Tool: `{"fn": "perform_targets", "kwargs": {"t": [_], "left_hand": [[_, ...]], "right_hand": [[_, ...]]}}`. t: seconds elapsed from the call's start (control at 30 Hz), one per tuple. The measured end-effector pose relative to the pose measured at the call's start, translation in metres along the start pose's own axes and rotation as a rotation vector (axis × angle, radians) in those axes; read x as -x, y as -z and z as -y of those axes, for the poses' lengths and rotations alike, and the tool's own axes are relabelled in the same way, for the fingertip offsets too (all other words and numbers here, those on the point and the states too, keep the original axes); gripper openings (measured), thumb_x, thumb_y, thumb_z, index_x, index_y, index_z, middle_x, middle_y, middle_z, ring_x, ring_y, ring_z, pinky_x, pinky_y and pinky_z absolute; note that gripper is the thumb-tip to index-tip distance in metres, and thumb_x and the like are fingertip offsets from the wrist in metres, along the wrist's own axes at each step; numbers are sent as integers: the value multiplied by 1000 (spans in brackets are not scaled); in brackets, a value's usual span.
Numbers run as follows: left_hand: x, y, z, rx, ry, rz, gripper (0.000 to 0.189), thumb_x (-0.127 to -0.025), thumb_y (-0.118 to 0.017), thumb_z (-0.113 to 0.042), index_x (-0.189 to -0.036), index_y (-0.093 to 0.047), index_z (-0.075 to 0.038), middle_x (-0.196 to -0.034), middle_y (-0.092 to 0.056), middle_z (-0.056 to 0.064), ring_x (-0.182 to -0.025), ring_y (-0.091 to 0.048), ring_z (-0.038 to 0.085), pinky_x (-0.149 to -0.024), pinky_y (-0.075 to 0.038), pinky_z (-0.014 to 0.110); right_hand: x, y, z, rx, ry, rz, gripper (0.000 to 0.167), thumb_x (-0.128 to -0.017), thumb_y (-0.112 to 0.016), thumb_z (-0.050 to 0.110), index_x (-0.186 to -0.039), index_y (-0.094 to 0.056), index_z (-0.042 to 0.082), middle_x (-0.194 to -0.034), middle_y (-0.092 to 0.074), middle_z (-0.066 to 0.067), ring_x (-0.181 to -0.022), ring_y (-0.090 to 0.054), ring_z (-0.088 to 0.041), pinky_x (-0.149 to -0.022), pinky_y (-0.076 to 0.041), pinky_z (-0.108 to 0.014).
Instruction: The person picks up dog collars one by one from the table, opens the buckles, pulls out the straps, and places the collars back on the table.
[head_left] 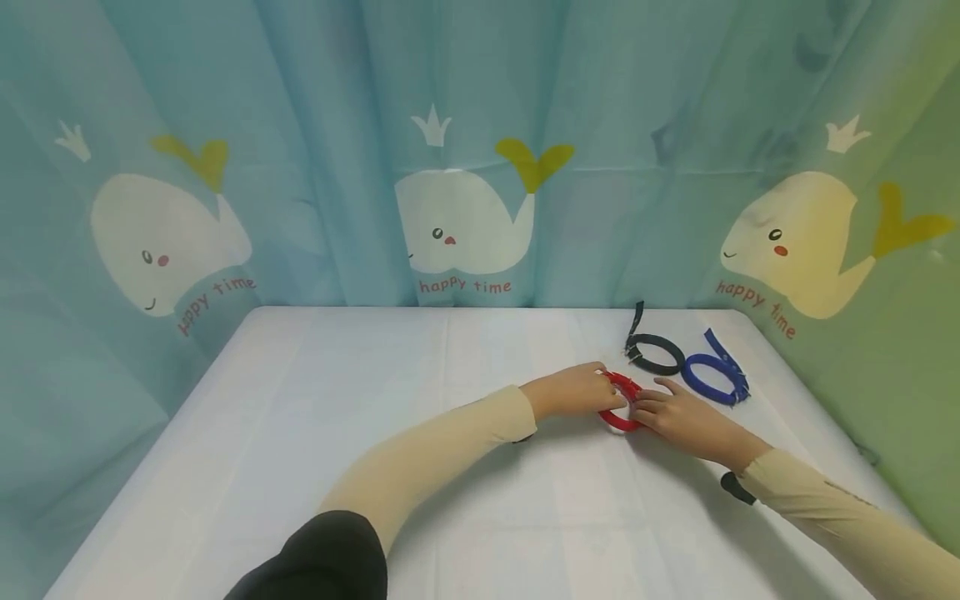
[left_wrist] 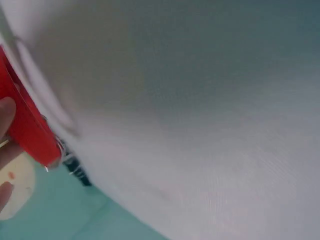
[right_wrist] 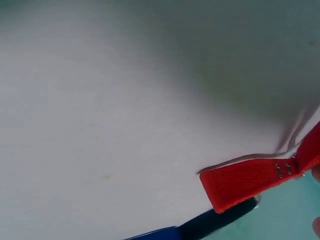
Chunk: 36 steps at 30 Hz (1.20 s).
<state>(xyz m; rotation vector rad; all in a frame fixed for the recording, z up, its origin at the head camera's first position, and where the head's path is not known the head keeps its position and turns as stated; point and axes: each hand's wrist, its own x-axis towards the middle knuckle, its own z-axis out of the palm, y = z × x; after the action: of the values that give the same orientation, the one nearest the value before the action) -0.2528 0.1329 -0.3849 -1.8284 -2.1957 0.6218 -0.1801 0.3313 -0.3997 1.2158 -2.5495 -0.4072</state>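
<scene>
A red strap collar [head_left: 621, 426], buckled into a loop, stands between both hands over the right half of the table. My left hand [head_left: 573, 390] pinches its left side; the left wrist view shows the thumb [left_wrist: 5, 115] against the red band. From the other side, my right hand [head_left: 686, 421] holds the collar with its fingertips, one finger raised. In the right wrist view the strap's free end [right_wrist: 240, 182] sticks out, with small metal fittings [right_wrist: 284, 170] near the fingers. Most of the right hand is out of that view.
Behind the hands, a black collar [head_left: 660, 369] and a blue collar [head_left: 708, 394] lie looped side by side near the table's back right corner. A white cloth covers the table [head_left: 337, 367]. A curtain [head_left: 330, 167] with whale prints hangs behind it and along the sides.
</scene>
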Motion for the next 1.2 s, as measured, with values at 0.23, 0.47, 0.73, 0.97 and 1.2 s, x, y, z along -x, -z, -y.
{"fn": "perform_targets", "kwargs": {"t": [0.23,0.47,0.73,0.97,1.2], "left_hand": [[36,19,-1,-24,26,-34,30,-94,-56,-27,-124,-51,-28,-120,-64,-12,-115,-56,5,-113,-30,31],[86,35,6,22,-22,-159,34,-90,-62,-30,-122,-55,-24,-119,-63,-8,-115,-55,9,-112,-32,32],[121,43,13,-106,-46,-240,31,-88,-64,-30,-118,-60,-24,-104,-70,-11,-102,-62,7,-105,-41,30],[138,48,8,-160,-17,-353,21,-87,-67,-27,-107,-63,-23,-95,-71,-11,-95,-64,7,-99,-45,26],[153,48,17,-112,-7,-409,14,-85,-69,-26,-98,-68,-24,-92,-71,-12,-97,-63,7,-103,-42,31]], "right_hand": [[-16,13,11,75,34,-163,38,-59,-87,13,-92,-70,9,-88,-73,-5,-92,-68,-25,-86,-50,-53],[-28,48,17,178,127,-210,55,-49,-91,11,-98,-68,9,-99,-73,-6,-103,-66,-25,-90,-49,-49],[-46,71,24,185,232,-311,59,-48,-90,11,-103,-67,6,-101,-73,-8,-104,-66,-25,-89,-50,-50],[-59,76,38,171,267,-388,16,-84,-69,9,-99,-67,7,-93,-74,-5,-95,-69,-20,-89,-51,-48],[-61,80,32,160,314,-407,30,-101,-36,8,-100,-66,5,-97,-73,-8,-95,-69,-21,-92,-49,-49]]}}
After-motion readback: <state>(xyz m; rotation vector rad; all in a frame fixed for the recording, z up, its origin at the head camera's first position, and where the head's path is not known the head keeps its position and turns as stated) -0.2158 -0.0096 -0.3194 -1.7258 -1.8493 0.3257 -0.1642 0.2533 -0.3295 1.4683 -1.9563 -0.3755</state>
